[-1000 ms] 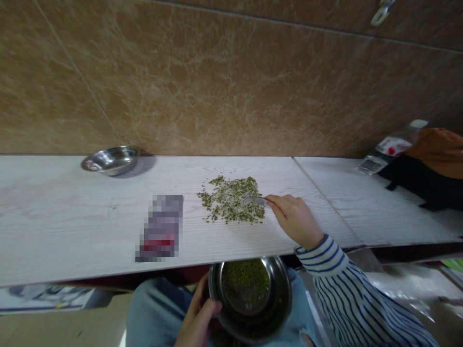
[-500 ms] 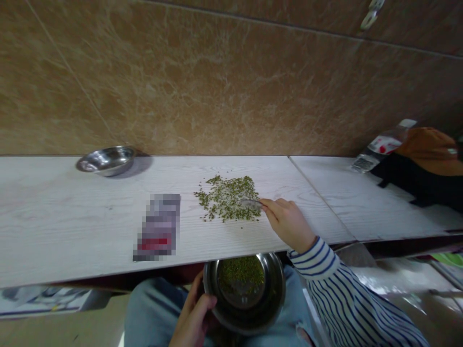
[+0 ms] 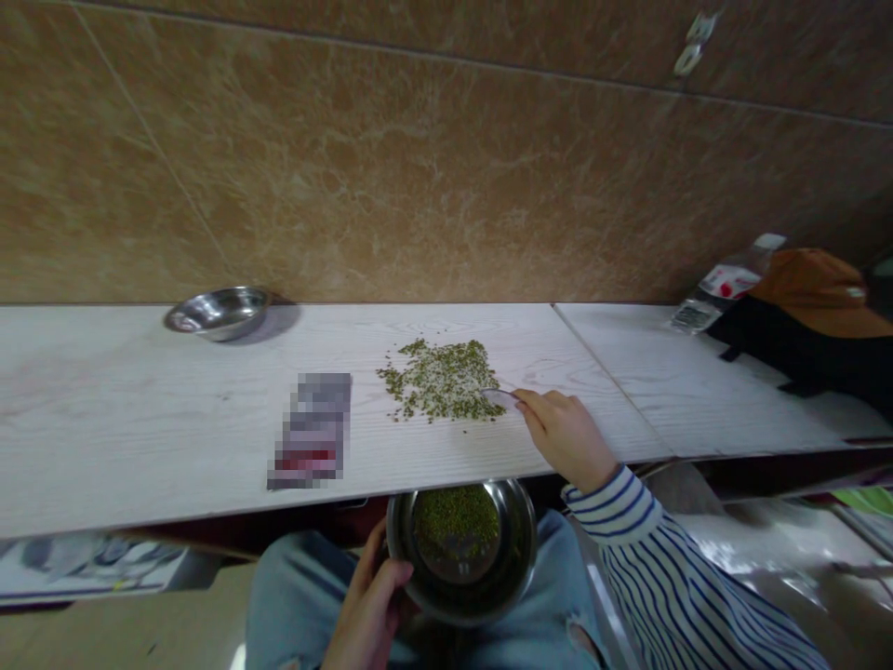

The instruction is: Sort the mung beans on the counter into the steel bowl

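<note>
Small green beans (image 3: 446,377), likely mung beans, lie scattered in a loose patch on the white wood-grain table (image 3: 188,428). My right hand (image 3: 565,433) is closed around the handle of a metal spoon (image 3: 497,398), whose tip rests at the right side of the patch. Below the table's front edge, over my lap, my left hand (image 3: 377,586) grips the left rim of a steel bowl (image 3: 513,577). More green beans (image 3: 457,521) lie in that bowl, mostly toward its far side.
A second steel bowl (image 3: 219,314) stands tilted-looking near the wall at the back left. Left of the beans lies a blurred-out flat item (image 3: 313,428). At the right are a plastic bottle (image 3: 726,284) and an orange-brown cap (image 3: 816,288) on dark fabric.
My right hand and the spoon have shifted slightly right across the patch's right side. The whole view has moved a little; my left hand still holds the bowl.
</note>
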A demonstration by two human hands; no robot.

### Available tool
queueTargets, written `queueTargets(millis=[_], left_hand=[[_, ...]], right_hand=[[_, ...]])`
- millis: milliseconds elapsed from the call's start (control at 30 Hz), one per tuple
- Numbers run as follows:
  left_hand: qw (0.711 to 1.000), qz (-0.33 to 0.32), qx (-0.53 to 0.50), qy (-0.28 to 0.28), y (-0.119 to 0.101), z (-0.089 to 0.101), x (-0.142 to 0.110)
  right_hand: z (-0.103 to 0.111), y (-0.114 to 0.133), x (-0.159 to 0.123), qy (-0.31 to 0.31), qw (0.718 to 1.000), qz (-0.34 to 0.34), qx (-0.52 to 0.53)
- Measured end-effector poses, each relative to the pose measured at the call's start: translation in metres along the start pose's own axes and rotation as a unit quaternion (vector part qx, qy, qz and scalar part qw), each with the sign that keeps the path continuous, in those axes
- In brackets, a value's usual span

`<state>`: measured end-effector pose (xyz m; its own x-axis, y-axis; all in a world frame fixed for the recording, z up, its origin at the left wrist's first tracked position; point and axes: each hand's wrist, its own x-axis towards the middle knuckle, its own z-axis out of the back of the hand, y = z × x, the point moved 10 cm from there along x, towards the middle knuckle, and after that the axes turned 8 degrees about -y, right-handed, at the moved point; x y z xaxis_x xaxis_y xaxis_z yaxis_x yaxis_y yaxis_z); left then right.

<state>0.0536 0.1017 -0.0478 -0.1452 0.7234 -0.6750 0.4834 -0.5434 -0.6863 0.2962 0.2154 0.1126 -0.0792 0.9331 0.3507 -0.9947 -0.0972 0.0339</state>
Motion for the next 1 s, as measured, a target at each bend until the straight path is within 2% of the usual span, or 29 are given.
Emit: queueTargets(millis=[167, 267, 600, 867, 1000], left_hand=[[1.0, 0.0, -0.002, 0.006, 0.003, -0.003, -0.001], [1.0, 0.0, 0.003, 0.016, 0.005, -0.005, -0.001], [1.0, 0.004, 0.002, 0.02, 0.002, -0.012, -0.008], [1.0, 0.004, 0.004, 0.024, 0.004, -0.015, -0.009], [1.0, 0.001, 0.005, 0.025, 0.004, -0.015, -0.01]], right_hand=[[0.008, -0.02, 0.001, -0.006, 0.998, -0.046, -0.043], [0.006, -0.023, -0.001, 0.006, 0.997, -0.046, -0.066], [0.011, 0.006, -0.027, -0.02, 0.999, 0.004, -0.045], [0.015, 0.041, -0.035, -0.032, 0.998, 0.044, -0.029], [0.022, 0.042, -0.035, -0.054, 0.997, 0.051, -0.007]])
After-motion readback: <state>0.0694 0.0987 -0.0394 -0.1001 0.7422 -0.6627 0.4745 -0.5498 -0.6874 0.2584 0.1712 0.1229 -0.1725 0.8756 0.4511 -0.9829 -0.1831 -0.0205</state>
